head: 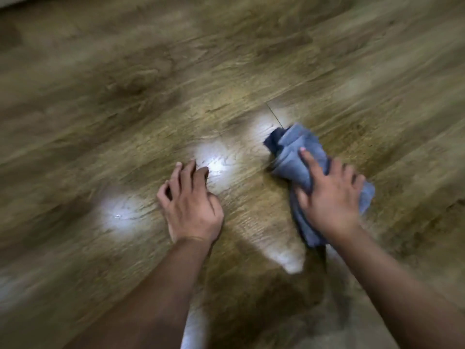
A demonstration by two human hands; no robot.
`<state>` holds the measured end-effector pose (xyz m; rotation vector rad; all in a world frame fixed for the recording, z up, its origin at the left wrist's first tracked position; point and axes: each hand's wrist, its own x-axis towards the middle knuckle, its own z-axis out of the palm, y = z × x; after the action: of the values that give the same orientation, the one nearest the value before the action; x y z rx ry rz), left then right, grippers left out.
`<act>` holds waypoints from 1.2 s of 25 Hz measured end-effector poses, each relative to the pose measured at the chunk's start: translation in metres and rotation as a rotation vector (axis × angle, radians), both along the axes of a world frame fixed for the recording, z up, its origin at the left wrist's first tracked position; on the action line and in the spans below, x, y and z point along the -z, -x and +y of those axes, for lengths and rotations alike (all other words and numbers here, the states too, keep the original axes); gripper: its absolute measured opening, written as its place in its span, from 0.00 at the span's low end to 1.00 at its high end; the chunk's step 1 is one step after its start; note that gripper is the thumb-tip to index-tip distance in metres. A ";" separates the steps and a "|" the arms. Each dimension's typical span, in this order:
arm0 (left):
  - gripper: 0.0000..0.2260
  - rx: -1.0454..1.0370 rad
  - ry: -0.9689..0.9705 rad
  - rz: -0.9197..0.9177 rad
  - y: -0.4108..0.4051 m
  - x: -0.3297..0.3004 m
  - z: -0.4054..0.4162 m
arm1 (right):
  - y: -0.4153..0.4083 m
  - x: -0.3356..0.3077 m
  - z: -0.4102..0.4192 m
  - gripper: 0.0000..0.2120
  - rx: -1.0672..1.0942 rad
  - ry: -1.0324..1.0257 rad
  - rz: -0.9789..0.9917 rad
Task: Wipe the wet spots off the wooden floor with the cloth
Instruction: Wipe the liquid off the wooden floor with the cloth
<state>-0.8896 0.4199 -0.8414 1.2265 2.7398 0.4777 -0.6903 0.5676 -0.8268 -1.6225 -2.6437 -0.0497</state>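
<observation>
While the right hand (329,197) pressed the bunched blue cloth (297,157) flat-fingered onto the wooden floor (226,59), glossy wet patches (216,165) lay leftward, just beside the left hand (188,205), braced loosely curled, holding nothing.

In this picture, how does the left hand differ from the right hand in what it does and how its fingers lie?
The right hand presses a crumpled blue cloth onto the wooden floor; the left hand holds nothing. The right hand's fingers spread over the cloth, while the left hand's fingers curl, their tips at the bare floor beside a shiny patch. Both hands are low at the floor.
</observation>
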 end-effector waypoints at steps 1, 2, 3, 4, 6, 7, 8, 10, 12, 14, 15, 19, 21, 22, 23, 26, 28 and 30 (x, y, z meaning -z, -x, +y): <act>0.23 0.000 0.010 -0.006 -0.001 -0.001 0.001 | 0.003 0.000 0.026 0.33 0.108 -0.015 0.001; 0.23 0.003 0.027 -0.011 0.000 -0.001 0.001 | 0.015 0.002 0.050 0.31 0.216 -0.025 0.012; 0.23 0.009 0.049 -0.010 0.002 -0.002 0.002 | 0.032 0.004 0.071 0.30 0.318 -0.027 0.036; 0.24 0.018 0.074 -0.002 0.004 -0.002 0.002 | 0.055 0.006 0.089 0.30 0.417 -0.017 0.069; 0.24 0.035 0.110 0.006 0.006 -0.001 0.002 | 0.106 0.008 0.107 0.30 0.557 0.023 0.094; 0.24 0.039 0.115 0.007 0.007 0.000 0.001 | 0.133 0.008 0.105 0.32 0.551 0.042 0.070; 0.23 0.041 0.112 0.010 0.007 0.000 0.000 | 0.159 0.007 0.096 0.33 0.477 0.051 0.037; 0.23 0.041 0.113 0.023 0.007 0.001 0.000 | 0.207 0.002 0.058 0.35 0.170 0.053 -0.004; 0.22 0.023 0.132 0.033 0.007 0.001 0.001 | 0.242 0.000 0.008 0.34 -0.217 0.037 -0.002; 0.22 0.010 0.145 0.052 0.006 0.000 0.002 | 0.256 -0.003 -0.022 0.32 -0.516 0.075 0.022; 0.20 0.005 0.128 0.058 0.005 0.000 0.002 | 0.257 -0.005 -0.020 0.32 -0.589 0.116 0.037; 0.17 0.028 0.030 0.034 0.007 0.002 0.002 | 0.224 -0.007 0.038 0.31 -0.468 0.122 0.045; 0.17 0.026 0.056 0.020 0.007 0.002 0.001 | 0.183 -0.002 0.072 0.31 -0.236 0.087 0.036; 0.17 0.028 0.062 0.019 0.007 0.003 0.001 | 0.160 0.002 0.087 0.30 -0.092 0.062 0.044; 0.17 0.031 0.069 0.021 0.006 0.003 0.002 | 0.139 0.003 0.100 0.30 0.075 0.050 0.065; 0.18 0.053 0.103 0.051 0.007 0.007 -0.001 | 0.114 0.006 0.112 0.28 0.386 0.027 0.093; 0.19 0.031 0.082 0.044 0.011 0.008 0.001 | 0.114 0.004 0.089 0.30 0.269 0.030 0.066; 0.21 0.021 0.069 0.011 0.009 0.007 0.001 | 0.104 0.004 0.042 0.32 0.117 0.006 0.060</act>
<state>-0.8982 0.4207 -0.8485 1.2444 2.7247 0.3727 -0.7946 0.6094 -0.8305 -1.7494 -2.5058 0.0034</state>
